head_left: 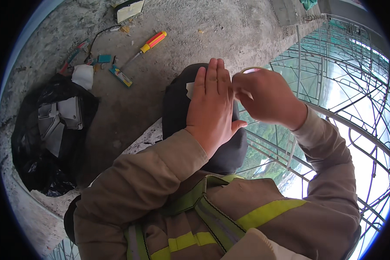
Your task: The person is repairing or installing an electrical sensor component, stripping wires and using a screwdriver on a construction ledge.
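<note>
My left hand [210, 106] lies flat with straight fingers over my dark trouser leg [175, 112], covering most of a small white piece [189, 90] there. My right hand [268, 97] is closed just right of the left fingertips, with a pale curved strip [253, 68] showing above its knuckles; its fingertips are partly hidden and slightly blurred.
A black plastic bag [34, 156] with metal parts [69, 112] lies left on rough concrete [190, 30]. A screwdriver [154, 40], small teal packets [104, 58], a white pad [82, 76] and other scraps lie ahead. Scaffolding [351, 130] runs along the edge at right.
</note>
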`<state>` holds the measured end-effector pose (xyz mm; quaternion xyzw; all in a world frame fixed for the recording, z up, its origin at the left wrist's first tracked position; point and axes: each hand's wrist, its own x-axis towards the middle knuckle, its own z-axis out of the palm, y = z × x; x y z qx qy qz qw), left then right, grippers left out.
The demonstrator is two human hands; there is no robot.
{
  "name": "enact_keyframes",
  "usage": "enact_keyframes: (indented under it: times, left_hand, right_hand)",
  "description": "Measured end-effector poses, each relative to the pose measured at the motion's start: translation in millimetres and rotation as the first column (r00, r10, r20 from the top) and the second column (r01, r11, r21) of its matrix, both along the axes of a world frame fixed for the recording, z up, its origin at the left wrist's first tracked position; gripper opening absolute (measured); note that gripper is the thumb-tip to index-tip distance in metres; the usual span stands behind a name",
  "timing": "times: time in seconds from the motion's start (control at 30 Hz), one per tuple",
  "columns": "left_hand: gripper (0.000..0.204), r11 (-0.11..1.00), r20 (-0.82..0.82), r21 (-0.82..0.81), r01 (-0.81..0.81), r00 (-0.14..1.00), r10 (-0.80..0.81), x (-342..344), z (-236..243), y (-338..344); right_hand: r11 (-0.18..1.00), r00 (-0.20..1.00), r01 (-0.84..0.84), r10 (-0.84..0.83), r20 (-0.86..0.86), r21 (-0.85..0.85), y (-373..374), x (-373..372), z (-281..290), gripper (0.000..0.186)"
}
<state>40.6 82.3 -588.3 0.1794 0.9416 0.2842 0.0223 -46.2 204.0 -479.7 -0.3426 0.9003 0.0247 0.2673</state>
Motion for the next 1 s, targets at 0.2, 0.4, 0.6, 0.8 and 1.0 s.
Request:
enact_keyframes:
  times: [0.2,0.4,0.6,0.8,1.0]
  left_hand:
    - [0.105,0.993,-0.022,0.114,0.034,0.999,-0.032,-5.5,-1.2,-21.0]
    - [0.054,0.670,0.039,0.741,0.030,0.995,-0.089,-29.4,-13.9,-89.5]
    - [0.033,0.452,0.339,0.867,-0.208,0.912,-0.230,-5.4,44.0,-75.7]
    - [0.023,0.290,0.500,0.861,-0.418,0.802,-0.327,3.3,41.5,-71.5]
    - [0.021,0.149,0.581,0.791,-0.593,0.654,-0.484,16.6,32.1,-69.5]
  right_hand:
    - [0.956,0.879,0.085,0.062,0.473,-0.282,11.7,26.9,78.8,0.019]
    - [0.821,0.841,0.475,-0.318,0.437,-0.318,37.9,4.8,80.4,0.035]
    - [0.859,0.775,0.422,-0.175,0.607,-0.291,8.2,5.6,59.6,0.047]
    - [0.857,0.794,0.435,-0.219,0.567,-0.279,1.0,10.6,54.0,0.049]
    - [0.883,0.857,0.340,-0.150,0.492,-0.323,-3.9,19.2,48.7,0.049]
